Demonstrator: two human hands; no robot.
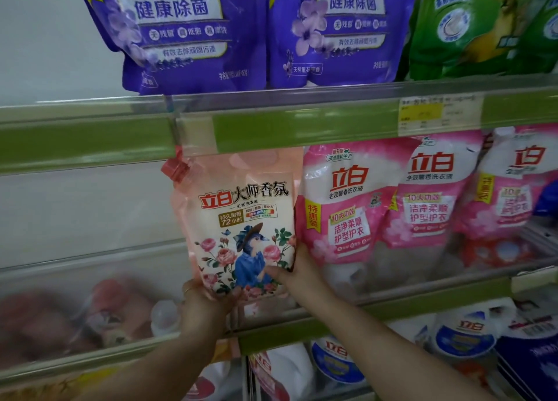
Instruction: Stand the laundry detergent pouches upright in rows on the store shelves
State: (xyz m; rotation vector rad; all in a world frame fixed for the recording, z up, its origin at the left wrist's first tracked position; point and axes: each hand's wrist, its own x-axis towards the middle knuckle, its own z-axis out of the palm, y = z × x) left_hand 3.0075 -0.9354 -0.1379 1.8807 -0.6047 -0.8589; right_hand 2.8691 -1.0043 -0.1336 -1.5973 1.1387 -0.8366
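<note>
Head view: my left hand [208, 298] grips the peach pouch [241, 216] from beneath, my right hand [297, 267] pinches its corner. Placing step, I judge; next, seat it upright beside pink pouches [347, 207] right of my hands.

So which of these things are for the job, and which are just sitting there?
For the job: peach pouch, left hand and right hand gripping it, pink pouches beside it, middle shelf.
Just sitting there: purple pouches, green pouches, price label, bottles below.
</note>
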